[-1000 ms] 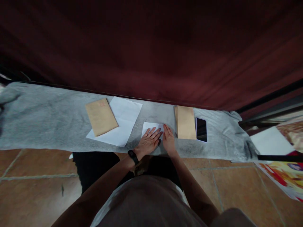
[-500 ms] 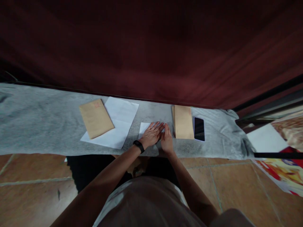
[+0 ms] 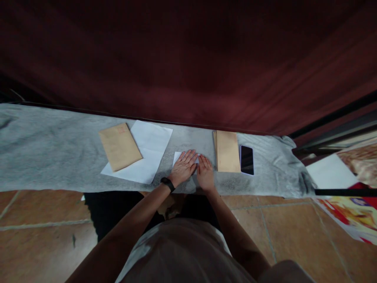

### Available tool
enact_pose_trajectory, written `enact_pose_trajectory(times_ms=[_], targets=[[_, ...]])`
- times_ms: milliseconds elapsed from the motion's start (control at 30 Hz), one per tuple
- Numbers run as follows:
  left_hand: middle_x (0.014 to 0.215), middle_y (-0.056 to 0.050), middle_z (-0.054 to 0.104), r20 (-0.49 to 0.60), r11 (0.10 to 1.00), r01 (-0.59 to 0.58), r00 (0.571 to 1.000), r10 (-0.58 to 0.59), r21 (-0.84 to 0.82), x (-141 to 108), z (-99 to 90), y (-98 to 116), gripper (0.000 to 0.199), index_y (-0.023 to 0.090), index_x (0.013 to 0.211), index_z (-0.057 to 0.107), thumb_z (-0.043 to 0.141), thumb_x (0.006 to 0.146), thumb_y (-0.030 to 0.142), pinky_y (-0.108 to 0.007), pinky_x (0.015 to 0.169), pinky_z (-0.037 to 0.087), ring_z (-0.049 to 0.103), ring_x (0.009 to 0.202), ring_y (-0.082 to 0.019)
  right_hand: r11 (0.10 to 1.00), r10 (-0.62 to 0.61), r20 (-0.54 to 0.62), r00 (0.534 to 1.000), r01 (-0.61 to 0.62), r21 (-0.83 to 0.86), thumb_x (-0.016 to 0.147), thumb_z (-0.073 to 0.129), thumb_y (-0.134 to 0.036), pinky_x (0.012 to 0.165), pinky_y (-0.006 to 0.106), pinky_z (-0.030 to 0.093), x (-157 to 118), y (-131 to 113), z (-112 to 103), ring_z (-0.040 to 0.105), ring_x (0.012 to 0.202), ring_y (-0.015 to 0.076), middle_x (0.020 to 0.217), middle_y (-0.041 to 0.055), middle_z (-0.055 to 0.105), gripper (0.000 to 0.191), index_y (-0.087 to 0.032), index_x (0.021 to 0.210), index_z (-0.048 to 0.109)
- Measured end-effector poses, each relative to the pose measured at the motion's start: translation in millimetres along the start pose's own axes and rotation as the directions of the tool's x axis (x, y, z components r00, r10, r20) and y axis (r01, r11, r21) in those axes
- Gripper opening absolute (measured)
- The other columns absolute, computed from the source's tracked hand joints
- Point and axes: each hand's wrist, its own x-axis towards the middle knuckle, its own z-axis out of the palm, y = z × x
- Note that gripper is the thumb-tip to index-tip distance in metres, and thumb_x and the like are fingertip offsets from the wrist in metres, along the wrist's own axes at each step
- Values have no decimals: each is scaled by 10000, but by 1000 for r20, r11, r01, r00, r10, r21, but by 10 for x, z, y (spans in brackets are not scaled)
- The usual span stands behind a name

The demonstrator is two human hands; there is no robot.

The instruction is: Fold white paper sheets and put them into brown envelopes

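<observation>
A small piece of white paper (image 3: 176, 156), probably folded, lies on the grey cloth in front of me, mostly covered by my hands. My left hand (image 3: 183, 166), with a black band at the wrist, rests flat on it with fingers stretched out. Beside it, my right hand (image 3: 205, 173) lies palm down at the paper's right end, its fingers extended. A stack of brown envelopes (image 3: 228, 152) lies just right of my right hand. To the left, another brown envelope (image 3: 120, 147) overlaps larger white sheets (image 3: 153, 143).
A dark phone (image 3: 246, 160) lies right of the envelope stack. The grey cloth (image 3: 53, 153) covers a narrow surface, with a dark red panel (image 3: 188, 78) rising behind it. White paper (image 3: 332, 172) and a colourful printed sheet (image 3: 353, 216) are at the far right.
My left hand has slid slightly left over the small paper. My right hand has turned from edge-on to palm down and shifted a little left onto the paper's right end.
</observation>
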Motion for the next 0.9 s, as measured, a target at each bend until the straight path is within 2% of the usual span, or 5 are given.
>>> enact_pose_trajectory(times_ms=[100,300,667,800,900], targets=[[1638,-102,337,-16,999,45,999,-45,9,-105,-47,-68,546,164,1551,391,364,1039,353,-460,1270,162,254,1539,-243,999,-5,1,1000,5,-37,966,388,-114,1194,492,357,-18,-7,13,401,1452,264,1530,180,490,525,-75,1485,455],[1653,-152,271,-24,992,120,993,-120,38,-331,-109,-216,594,112,1565,351,353,1044,398,-476,1262,166,215,1549,-277,998,-2,11,1000,3,-63,969,364,-96,1201,488,347,-25,-22,3,384,1465,253,1549,180,465,535,-73,1499,434],[1651,-149,271,-56,973,224,974,-222,49,-574,-204,-273,581,114,1572,336,346,1031,325,-508,1250,199,232,1542,-290,995,-14,13,1000,15,-98,987,341,-101,1199,489,342,-27,-40,-31,370,1473,243,1549,187,462,526,-71,1505,429],[1650,-157,269,-65,970,239,970,-236,48,-588,-213,-268,570,114,1562,360,354,1030,318,-511,1248,207,242,1538,-301,992,-11,2,1000,11,-127,1012,330,-143,1201,522,320,-50,-137,-49,358,1482,264,1567,168,444,512,-88,1511,429],[1649,-157,275,-69,971,233,971,-230,54,-588,-209,-270,565,114,1557,371,354,1030,317,-509,1249,209,236,1539,-301,988,-84,62,995,91,-123,1036,343,-208,1213,512,304,-137,-295,-28,335,1498,262,1584,144,427,505,-108,1526,415]])
